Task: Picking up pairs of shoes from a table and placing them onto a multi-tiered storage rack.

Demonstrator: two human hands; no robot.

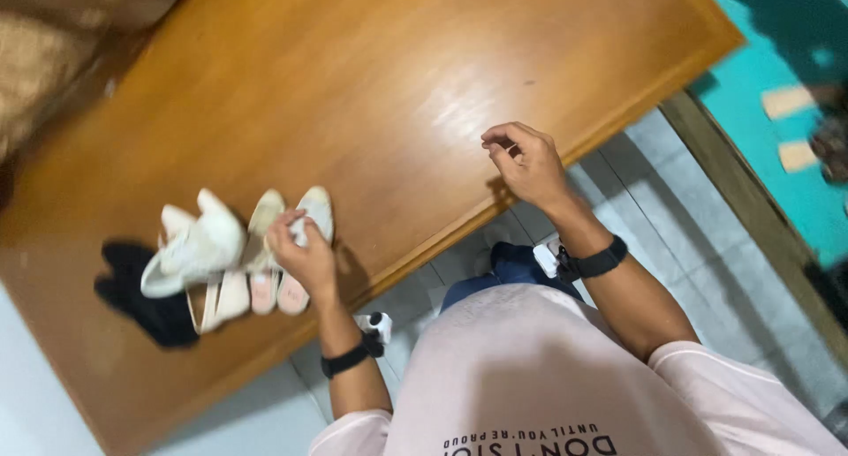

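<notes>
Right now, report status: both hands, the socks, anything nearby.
Left hand gripping a pale sock in the sock pile. Right hand empty, fingers curled, over the wooden table. Black socks beside the pile.

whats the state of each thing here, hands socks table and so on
left hand: closed on a pale sock, over the sock pile
right hand: empty, fingers curled, raised above the table edge
pale socks: bunched in a loose pile on the table, overlapping
black sock: lying flat on the table, partly under the pale ones
wooden table: glossy, bare apart from the socks
wrist bands: strapped on, one on each wrist
</notes>
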